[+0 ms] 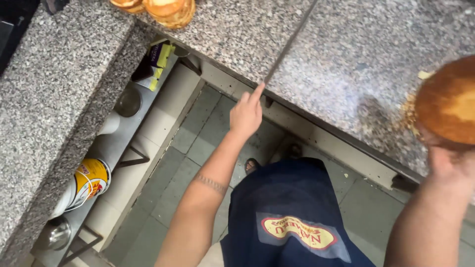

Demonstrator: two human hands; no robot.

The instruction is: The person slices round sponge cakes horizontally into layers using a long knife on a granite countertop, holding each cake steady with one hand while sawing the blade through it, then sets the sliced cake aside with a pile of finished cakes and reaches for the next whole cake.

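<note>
Granite counter [346, 54]: we grip the long knife [289, 44] in our closed left hand [246, 114], right hand [448, 163] cupping the round sponge cake [448, 101]; blade should stay level.

The left hand [246, 114] is stretched forward on a nearly straight arm, fingers closed with the forefinger laid out ahead (a thin band marks the forearm), while the right hand [448, 163], well apart, cups upward with its wrist bent back.

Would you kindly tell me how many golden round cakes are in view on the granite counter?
3: one under the right hand at the right edge, two cut off by the top edge. More may lie outside view.
</note>
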